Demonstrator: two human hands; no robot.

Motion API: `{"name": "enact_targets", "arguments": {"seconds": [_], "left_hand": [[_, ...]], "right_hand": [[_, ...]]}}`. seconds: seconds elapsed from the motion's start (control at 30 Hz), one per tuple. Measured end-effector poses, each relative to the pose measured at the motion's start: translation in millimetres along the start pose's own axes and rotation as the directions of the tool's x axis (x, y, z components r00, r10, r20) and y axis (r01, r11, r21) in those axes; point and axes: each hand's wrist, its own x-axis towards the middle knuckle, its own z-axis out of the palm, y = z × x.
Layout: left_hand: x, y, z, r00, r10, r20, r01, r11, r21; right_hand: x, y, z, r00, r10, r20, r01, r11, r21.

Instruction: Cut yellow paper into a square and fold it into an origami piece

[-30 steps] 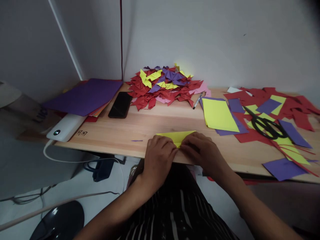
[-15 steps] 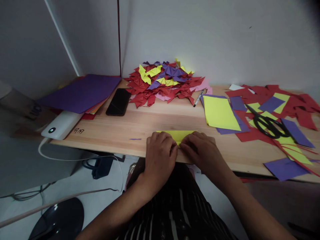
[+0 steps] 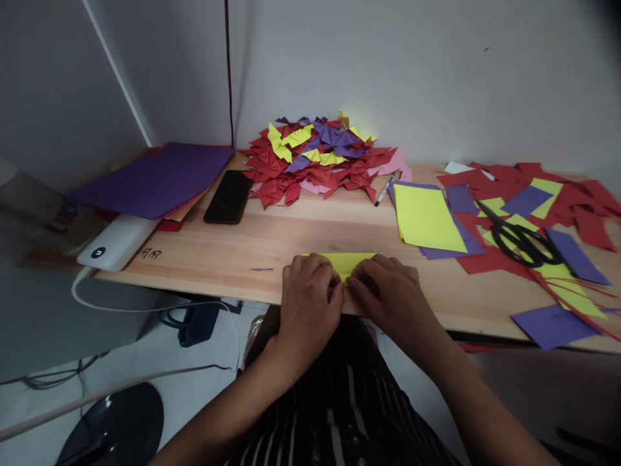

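Note:
A strip of yellow paper (image 3: 345, 264) lies at the front edge of the wooden table, its long side running left to right. My left hand (image 3: 310, 291) is closed over its left part, and my right hand (image 3: 388, 288) grips its right part. The fingertips of both come close together at the paper's near edge. Most of the strip is hidden under my fingers, so I cannot tell exactly how it is folded.
Behind is a heap of folded paper shapes (image 3: 320, 162), beside a black phone (image 3: 228, 197) and a pen (image 3: 385, 189). To the right lie yellow sheets (image 3: 427, 217), black scissors (image 3: 519, 243) and paper scraps (image 3: 548, 327). Purple sheets (image 3: 165, 178) and a white power bank (image 3: 119, 243) are at left.
Both hands stay on the yellow paper in nearly the same pose. The whole view has shifted very slightly; nothing else has visibly moved.

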Motion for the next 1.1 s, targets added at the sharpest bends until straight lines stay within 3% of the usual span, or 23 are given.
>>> {"name": "enact_targets", "arguments": {"seconds": [0.37, 1.1], "left_hand": [[2, -1, -2.7, 1.000, 0.002, 0.028, -0.001, 0.999, -0.047], [4, 2, -1.9, 1.000, -0.023, 0.022, 0.023, 0.999, -0.036]], "right_hand": [[-2, 10, 2, 1.000, -0.013, -0.004, 0.013, 0.989, 0.146], [-3, -1, 4, 0.999, 0.025, -0.032, -0.024, 0.999, 0.027]]}}
